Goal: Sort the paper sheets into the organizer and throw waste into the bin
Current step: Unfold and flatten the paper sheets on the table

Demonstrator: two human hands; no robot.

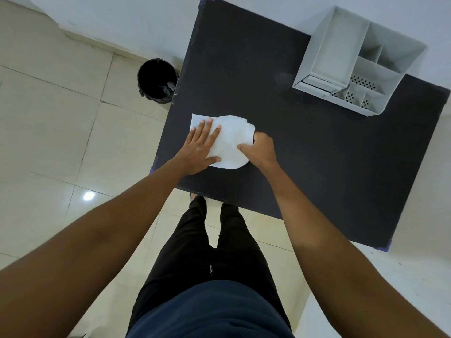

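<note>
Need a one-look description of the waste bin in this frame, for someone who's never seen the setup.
Start from the dark table that fills the middle of the view. Just off its left edge, on the pale tiled floor, stands the bin. It is a round black container with a black liner, open at the top, and the only thing on the floor; the grey organizer sits up on the table's far right corner.

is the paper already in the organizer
No, the paper lies on the black table under both hands, apart from the organizer.

Dark table (317,167) w/ 2 items on it: white paper sheet (230,140) nr its left edge, grey organizer (351,69) at far-right corner.
</note>
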